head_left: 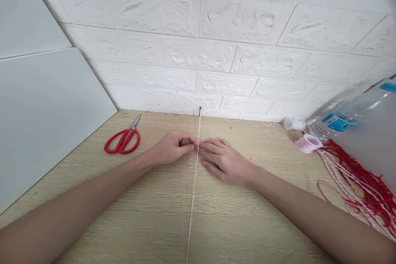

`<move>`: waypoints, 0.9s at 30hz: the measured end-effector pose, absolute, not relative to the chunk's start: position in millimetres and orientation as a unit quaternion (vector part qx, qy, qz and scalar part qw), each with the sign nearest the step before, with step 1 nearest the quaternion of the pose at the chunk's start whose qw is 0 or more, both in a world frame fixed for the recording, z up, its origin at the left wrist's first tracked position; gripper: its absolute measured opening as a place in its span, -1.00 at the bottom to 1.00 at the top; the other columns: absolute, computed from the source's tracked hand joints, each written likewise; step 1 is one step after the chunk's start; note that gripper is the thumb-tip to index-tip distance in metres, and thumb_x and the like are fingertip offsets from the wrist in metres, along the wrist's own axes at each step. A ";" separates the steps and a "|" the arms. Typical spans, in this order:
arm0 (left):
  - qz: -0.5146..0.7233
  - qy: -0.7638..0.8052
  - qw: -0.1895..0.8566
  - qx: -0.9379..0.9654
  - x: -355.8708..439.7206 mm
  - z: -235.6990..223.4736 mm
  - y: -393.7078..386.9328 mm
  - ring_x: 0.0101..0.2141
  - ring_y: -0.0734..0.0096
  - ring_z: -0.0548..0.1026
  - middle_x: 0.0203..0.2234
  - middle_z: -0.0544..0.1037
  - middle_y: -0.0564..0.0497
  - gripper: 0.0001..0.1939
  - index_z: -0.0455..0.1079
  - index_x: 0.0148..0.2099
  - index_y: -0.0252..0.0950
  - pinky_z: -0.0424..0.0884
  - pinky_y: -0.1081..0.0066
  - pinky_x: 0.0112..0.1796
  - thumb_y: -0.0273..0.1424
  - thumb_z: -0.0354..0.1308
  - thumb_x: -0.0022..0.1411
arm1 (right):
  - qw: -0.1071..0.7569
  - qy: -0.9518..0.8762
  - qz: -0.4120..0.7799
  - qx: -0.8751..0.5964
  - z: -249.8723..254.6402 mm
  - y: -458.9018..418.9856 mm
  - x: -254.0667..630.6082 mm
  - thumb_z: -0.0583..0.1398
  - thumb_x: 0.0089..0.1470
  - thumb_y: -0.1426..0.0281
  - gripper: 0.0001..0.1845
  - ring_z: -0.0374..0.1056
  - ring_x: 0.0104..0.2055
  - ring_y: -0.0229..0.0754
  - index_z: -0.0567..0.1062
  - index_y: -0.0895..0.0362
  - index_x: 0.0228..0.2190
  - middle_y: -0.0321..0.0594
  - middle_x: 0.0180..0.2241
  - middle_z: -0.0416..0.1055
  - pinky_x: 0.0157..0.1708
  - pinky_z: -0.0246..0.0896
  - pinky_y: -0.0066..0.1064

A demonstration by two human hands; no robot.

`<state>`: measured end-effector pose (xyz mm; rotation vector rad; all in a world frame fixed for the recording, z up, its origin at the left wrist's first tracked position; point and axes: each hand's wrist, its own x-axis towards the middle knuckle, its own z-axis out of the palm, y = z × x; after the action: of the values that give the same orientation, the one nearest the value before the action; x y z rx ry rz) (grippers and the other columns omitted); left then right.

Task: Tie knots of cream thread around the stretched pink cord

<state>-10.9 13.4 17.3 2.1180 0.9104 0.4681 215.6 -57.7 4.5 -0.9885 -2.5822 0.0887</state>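
Wooden table (148, 222) beneath both hands (198, 156).

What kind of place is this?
Probably a small craft corner, at home or in a workshop: a wooden tabletop against a white brick-pattern wall, red-handled scissors, a spool of pink thread and a heap of red cords.

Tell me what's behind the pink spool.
Behind the pink spool are a white spool and a clear bottle with a blue label. Whatever the pink spool covers on the table can't be seen.
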 end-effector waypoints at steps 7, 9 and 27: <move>0.188 0.342 0.415 0.821 -10.9 17.3 15.4 -0.41 0.46 0.38 -0.41 0.54 0.06 -0.79 0.54 -0.22 -0.25 0.27 0.44 -0.36 -0.30 0.11 0.22 | 0.185 -0.917 0.041 -0.352 3.8 -57.8 215.5 0.01 0.31 0.34 -0.58 0.16 0.21 -0.01 0.34 0.14 0.14 -0.05 0.15 0.32 0.10 0.11 -0.08; 0.189 0.342 0.419 0.820 -10.7 17.7 15.6 -0.36 0.43 0.43 -0.37 0.57 0.05 -0.80 0.55 -0.22 -0.25 0.31 0.43 -0.31 -0.32 0.12 0.21 | 0.186 -0.916 0.043 -0.352 3.6 -57.7 215.6 0.01 0.31 0.34 -0.58 0.15 0.21 -0.01 0.34 0.14 0.14 -0.05 0.15 0.32 0.10 0.11 -0.08; 0.218 0.398 0.431 0.780 -14.5 17.5 21.1 -0.22 0.33 0.52 -0.22 0.63 0.05 -0.80 0.59 -0.24 -0.19 0.40 0.37 -0.18 -0.28 0.17 0.17 | 0.194 -0.914 0.057 -0.351 2.8 -56.8 216.1 0.01 0.30 0.33 -0.57 0.14 0.21 -0.01 0.34 0.16 0.14 -0.09 0.19 0.28 0.13 0.08 -0.07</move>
<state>-14.5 21.1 17.5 1.9446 0.9938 0.5441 216.1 -56.8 2.8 -0.9841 -2.5636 0.1586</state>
